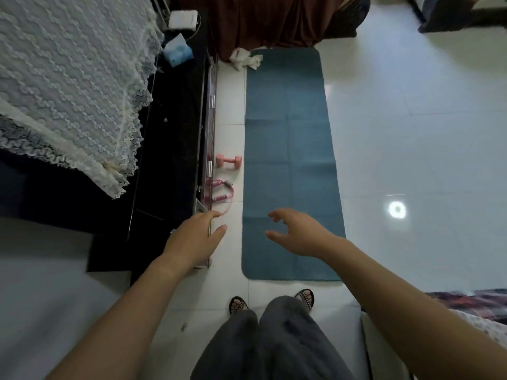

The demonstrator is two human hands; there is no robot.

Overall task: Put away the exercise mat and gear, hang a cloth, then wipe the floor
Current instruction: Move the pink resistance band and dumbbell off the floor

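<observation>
A blue exercise mat (290, 149) lies flat on the white tiled floor, running away from my feet. Left of it sit a pink dumbbell (228, 161) and a pink skipping rope (220, 192), both close to a dark cabinet. A crumpled white cloth (245, 58) lies at the mat's far left corner. My left hand (196, 239) hovers with relaxed fingers above the floor near the rope, holding nothing. Above the mat's near end my right hand (296, 233) is spread, its fingers loosely bent and empty.
A long dark cabinet (175, 138) runs along the left, with a lace-covered table (71, 86) beyond it. A brown-draped sofa (274, 20) stands at the far end. A patterned fabric (472, 300) lies at the right. My sandalled feet (238, 304) stand at the mat's near edge.
</observation>
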